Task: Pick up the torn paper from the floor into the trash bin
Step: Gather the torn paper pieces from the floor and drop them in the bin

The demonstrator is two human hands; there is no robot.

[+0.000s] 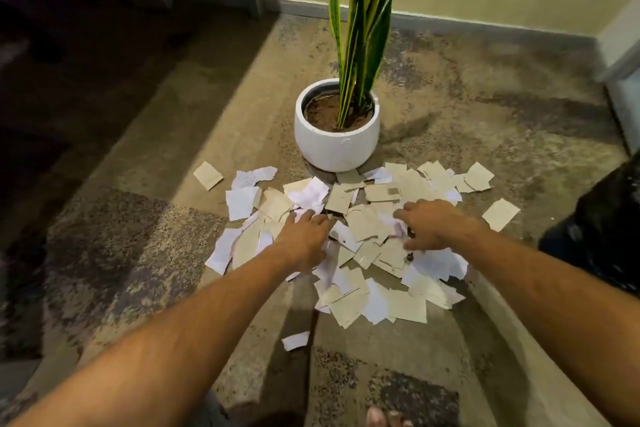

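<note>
Head view, one frame only.

Many scraps of torn paper (363, 243), white and tan, spread over carpet (138, 253) just in front of white pot (336, 135) holding tall striped plant (363, 28). Outliers: one tan scrap (207, 175) off to far left, one tan scrap (500, 214) off to right, one white scrap (295, 340) nearer the body, apart from the heap.

Left hand (304, 236): fingers spread and roughly straight, laid on left half of heap, holding nothing that shows.

Right hand (429, 225): fingers loosely bent, resting on right half of heap; whether any scrap is pinched underneath, cannot tell.

Dark bag-like mass (602, 229) at right edge, probably the bin liner; rim not visible, identity uncertain.

Step judged in hand: gathering the heap between both palms.

Recommended handling:
- Sweep both hands inward along the carpet, heels low, to bunch scraps into one mound before lifting.
- Slide fingers under the bottom layer; thin sheets likely to cling to pile and slip out sideways.
- Squeeze mound firmly between palms, lift level, carry right toward dark mass.
- Keep clear of pot; a knock could tip plant or spill soil.
- Collect the three outliers last, singly.
</note>
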